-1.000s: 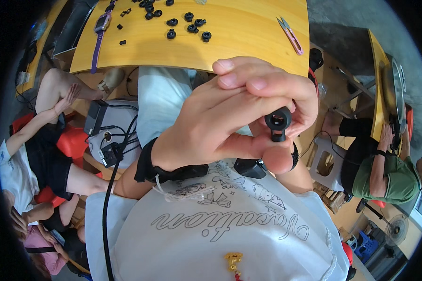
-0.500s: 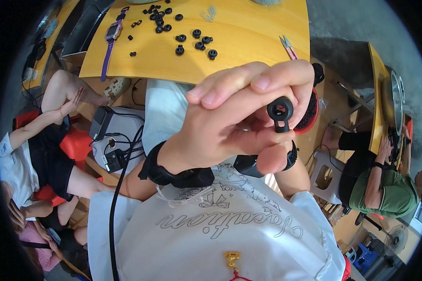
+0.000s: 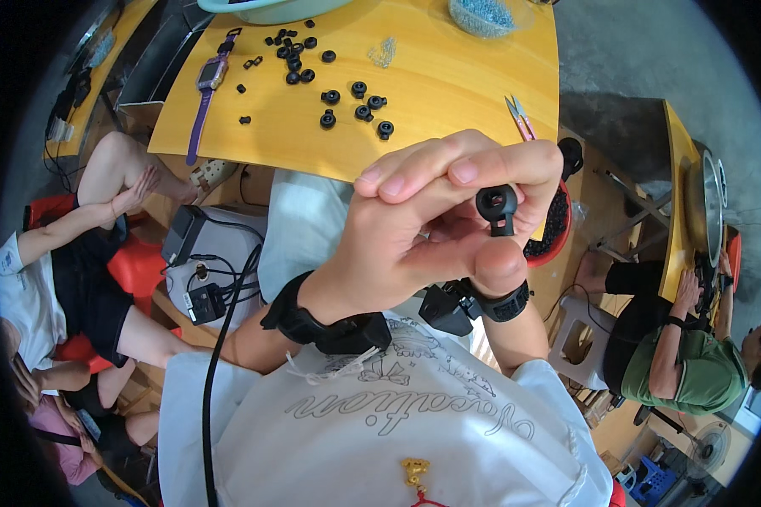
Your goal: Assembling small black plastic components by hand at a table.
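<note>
A small black cord lock [image 3: 496, 203], with a round holed head and a short stem, stands up between my two hands in front of my chest. My left hand [image 3: 372, 253] is closed, its thumb bent under the stem. Over it curls my right hand [image 3: 528, 165], its fingers folded leftward across the left one, close around the cord lock. The hands overlap, so part of the grip is hidden. Similar black cord locks [image 3: 331, 97] and small loose black pieces [image 3: 244, 120] lie on the yellow table [image 3: 262, 148] beyond.
On the table are a purple-strapped watch [image 3: 205, 93], a small pile of springs [image 3: 384, 52], thread snips [image 3: 520, 118], a bowl [image 3: 482, 19] of tiny metal parts and a pale basin [image 3: 279, 10]. A red container [image 3: 552, 245] of black pieces stands right. People sit on both sides.
The view has tipped up, so the table and the bowls show more. The cord lock has turned a little, and its stem looks shorter between my fingers.
</note>
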`<control>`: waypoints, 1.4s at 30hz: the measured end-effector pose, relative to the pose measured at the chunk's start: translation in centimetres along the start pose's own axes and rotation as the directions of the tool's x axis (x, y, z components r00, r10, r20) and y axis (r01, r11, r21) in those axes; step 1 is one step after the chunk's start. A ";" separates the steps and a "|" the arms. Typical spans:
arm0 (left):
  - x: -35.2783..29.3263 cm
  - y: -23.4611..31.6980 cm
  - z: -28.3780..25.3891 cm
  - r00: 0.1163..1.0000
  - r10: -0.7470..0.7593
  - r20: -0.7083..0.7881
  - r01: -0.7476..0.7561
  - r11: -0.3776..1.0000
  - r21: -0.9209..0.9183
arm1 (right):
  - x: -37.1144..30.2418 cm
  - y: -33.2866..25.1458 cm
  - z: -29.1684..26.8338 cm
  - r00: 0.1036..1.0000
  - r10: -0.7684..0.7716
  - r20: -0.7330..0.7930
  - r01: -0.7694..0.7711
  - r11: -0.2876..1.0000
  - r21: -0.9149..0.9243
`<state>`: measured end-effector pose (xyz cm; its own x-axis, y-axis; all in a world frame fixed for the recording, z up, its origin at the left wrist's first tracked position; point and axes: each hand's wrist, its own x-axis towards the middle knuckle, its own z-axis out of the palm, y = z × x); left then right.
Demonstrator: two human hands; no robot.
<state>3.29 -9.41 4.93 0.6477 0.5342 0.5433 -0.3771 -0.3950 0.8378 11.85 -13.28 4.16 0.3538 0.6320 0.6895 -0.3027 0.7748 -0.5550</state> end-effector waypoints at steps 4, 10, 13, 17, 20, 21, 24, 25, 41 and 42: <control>-0.3 -0.1 0.0 0.998 -0.063 -0.019 0.063 0.997 0.038 | -0.4 -0.4 0.0 0.998 0.058 -0.030 -0.060 0.997 -0.044; -0.2 -1.0 -0.2 0.997 0.079 -0.018 -0.074 0.977 0.199 | -0.6 0.4 -0.4 0.998 0.050 -0.031 -0.050 0.998 -0.023; -0.3 -1.2 0.0 0.993 0.109 -0.052 -0.090 0.956 0.279 | -0.4 0.4 -0.7 0.998 0.063 -0.019 -0.063 0.998 -0.009; -0.6 -1.3 0.8 0.995 -0.009 -0.100 0.028 0.983 0.182 | -0.5 0.0 -0.8 0.997 0.079 0.018 -0.076 0.992 -0.098; -0.8 -2.0 1.4 0.991 0.012 -0.135 0.008 0.989 0.147 | -0.5 -0.1 -1.2 0.996 0.081 0.019 -0.079 0.990 -0.115; -0.8 -2.2 1.6 0.988 0.030 -0.150 -0.013 0.993 0.114 | -0.5 -0.1 -1.4 0.998 0.052 0.041 -0.050 0.997 -0.063; -1.1 -2.4 1.8 0.990 0.000 -0.144 0.015 0.994 0.105 | -0.7 0.5 -1.7 0.998 0.012 0.055 -0.010 0.999 -0.036; -1.0 -2.2 1.7 0.989 -0.002 -0.149 0.018 0.994 0.107 | -0.7 0.5 -1.8 0.998 0.016 0.056 -0.014 0.999 -0.033; 1.1 -3.2 -2.2 0.977 0.127 0.170 -0.194 0.856 0.480 | -1.9 1.1 -3.0 0.958 0.249 -0.140 -0.281 0.912 -0.301; 0.8 -3.5 -3.2 0.989 0.033 0.142 -0.111 0.803 0.586 | -1.9 1.0 -2.9 0.911 0.311 -0.270 -0.396 0.842 -0.367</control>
<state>3.02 -5.23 2.62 0.7225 0.4090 0.5573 0.0134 -0.8143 0.5803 13.45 -13.70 0.96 0.4668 0.8206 0.3298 -0.0704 0.4062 -0.9111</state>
